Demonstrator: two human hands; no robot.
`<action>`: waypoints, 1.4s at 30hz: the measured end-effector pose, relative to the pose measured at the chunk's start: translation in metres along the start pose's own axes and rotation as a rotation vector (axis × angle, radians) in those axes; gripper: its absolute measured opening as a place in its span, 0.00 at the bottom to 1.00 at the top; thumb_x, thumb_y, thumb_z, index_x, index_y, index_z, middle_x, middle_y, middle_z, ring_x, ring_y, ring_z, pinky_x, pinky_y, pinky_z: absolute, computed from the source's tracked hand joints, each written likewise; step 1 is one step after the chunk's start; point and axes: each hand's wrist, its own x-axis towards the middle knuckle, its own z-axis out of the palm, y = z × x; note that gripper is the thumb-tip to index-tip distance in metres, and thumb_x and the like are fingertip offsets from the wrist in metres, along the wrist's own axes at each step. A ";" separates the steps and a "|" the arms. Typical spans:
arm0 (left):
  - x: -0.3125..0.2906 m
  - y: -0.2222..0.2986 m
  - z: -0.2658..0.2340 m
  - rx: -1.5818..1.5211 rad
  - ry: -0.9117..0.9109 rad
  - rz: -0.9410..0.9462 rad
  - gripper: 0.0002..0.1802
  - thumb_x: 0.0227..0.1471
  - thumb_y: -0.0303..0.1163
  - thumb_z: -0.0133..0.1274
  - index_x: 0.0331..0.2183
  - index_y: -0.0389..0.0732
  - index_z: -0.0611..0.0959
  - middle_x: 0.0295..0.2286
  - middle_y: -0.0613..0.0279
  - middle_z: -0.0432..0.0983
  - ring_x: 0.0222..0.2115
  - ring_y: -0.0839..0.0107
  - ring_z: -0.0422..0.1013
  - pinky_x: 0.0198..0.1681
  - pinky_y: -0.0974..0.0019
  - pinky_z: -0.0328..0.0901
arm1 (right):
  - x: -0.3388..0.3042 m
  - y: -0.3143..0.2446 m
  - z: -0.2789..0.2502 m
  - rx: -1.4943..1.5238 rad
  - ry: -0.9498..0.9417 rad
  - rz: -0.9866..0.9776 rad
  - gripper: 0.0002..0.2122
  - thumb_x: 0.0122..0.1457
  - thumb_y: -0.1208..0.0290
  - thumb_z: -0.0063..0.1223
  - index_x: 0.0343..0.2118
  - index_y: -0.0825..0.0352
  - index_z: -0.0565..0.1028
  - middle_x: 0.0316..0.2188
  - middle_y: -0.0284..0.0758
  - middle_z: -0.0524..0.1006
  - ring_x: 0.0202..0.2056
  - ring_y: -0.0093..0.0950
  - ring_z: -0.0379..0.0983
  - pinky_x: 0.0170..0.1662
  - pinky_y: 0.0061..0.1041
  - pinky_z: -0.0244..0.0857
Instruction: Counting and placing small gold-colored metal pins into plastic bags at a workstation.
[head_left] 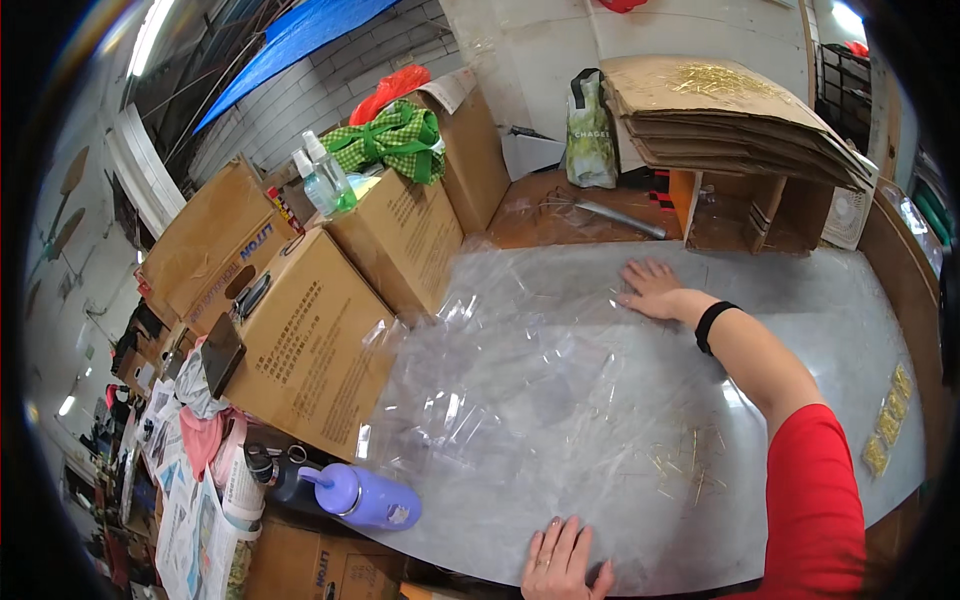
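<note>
My right hand (652,289) lies flat on the grey tabletop (640,400) toward its far side, fingers spread, with a black band on the wrist. At the near edge my left hand (565,562) rests with its fingers stretched out, holding nothing. Thin gold-coloured pins or wires (690,468) are scattered on the surface between the hands, and a few lie by my right fingertips. Clear plastic bags or film (480,370) spread over the left part of the table. Small clear packets of gold pieces (888,425) sit in a row at the right edge.
A purple bottle (375,497) stands at the front left, beside cardboard boxes (310,340). Behind are a metal whisk (615,217), a printed bag (590,135) and a wooden shelf box (735,215) under stacked cardboard (740,130) with gold pieces on top.
</note>
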 end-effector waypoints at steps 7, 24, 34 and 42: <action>0.010 -0.001 0.000 0.015 -0.051 -0.105 0.30 0.49 0.47 0.57 0.47 0.35 0.81 0.49 0.46 0.75 0.51 0.48 0.71 0.57 0.47 0.63 | -0.091 -0.033 0.014 -0.086 0.078 -0.431 0.30 0.69 0.47 0.34 0.68 0.60 0.57 0.70 0.40 0.53 0.71 0.43 0.44 0.72 0.47 0.36; 0.007 0.002 -0.004 0.032 0.002 -0.061 0.32 0.51 0.49 0.57 0.49 0.31 0.78 0.50 0.45 0.74 0.53 0.48 0.68 0.59 0.49 0.60 | -0.172 -0.092 0.026 0.267 0.047 -0.761 0.26 0.70 0.56 0.38 0.65 0.69 0.60 0.67 0.50 0.55 0.69 0.46 0.48 0.70 0.43 0.44; 0.005 -0.001 -0.001 0.009 -0.012 -0.049 0.38 0.51 0.55 0.57 0.49 0.29 0.77 0.50 0.44 0.73 0.53 0.46 0.68 0.59 0.47 0.60 | -0.226 -0.084 0.014 0.053 -0.123 -0.955 0.36 0.65 0.43 0.43 0.68 0.65 0.57 0.70 0.46 0.51 0.71 0.47 0.41 0.71 0.50 0.35; 0.009 -0.004 -0.002 0.051 -0.056 -0.011 0.43 0.52 0.61 0.56 0.51 0.29 0.75 0.52 0.43 0.70 0.56 0.46 0.64 0.60 0.45 0.58 | -0.308 -0.052 0.006 0.097 -0.094 -0.633 0.35 0.66 0.42 0.40 0.68 0.63 0.56 0.70 0.46 0.50 0.71 0.47 0.41 0.71 0.50 0.34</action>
